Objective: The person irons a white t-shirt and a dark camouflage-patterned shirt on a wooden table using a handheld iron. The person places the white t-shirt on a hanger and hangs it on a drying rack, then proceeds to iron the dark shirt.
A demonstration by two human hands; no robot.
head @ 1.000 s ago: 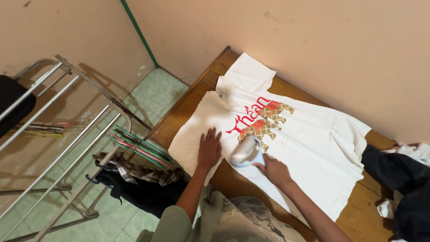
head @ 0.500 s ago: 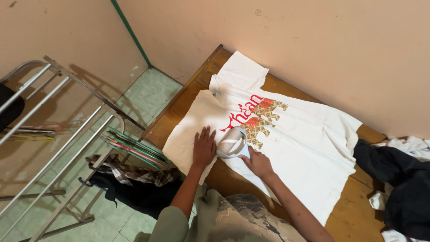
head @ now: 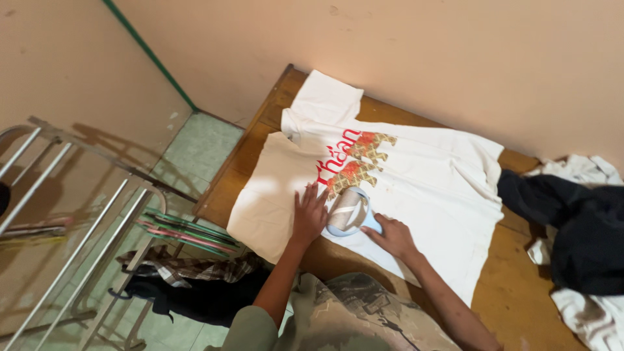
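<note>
We see a white T-shirt (head: 416,188) spread flat on a wooden table (head: 520,299) set against the wall, collar toward the far-left corner, with a red and gold print on the chest.

Right hand (head: 392,235): fingers curled around the pale blue handle of a small iron (head: 351,211), which sits on the shirt just below the print, soleplate tilted up toward the camera as far as we can tell from this angle. The hand lies at the near edge of the shirt, the iron directly ahead of it.

Left hand (head: 309,213): open, fingers spread, palm pressed flat on the shirt just beside the iron, on its left. The 2 hands are close together, with the iron between them.

At the right end of the table, a heap of dark and white clothes (head: 578,240) touches the shirt's hem.

On the floor left of the table stand a metal drying rack (head: 78,234), a bundle of green and pink hangers (head: 188,229), plus a plaid cloth (head: 188,268) over dark fabric.
</note>
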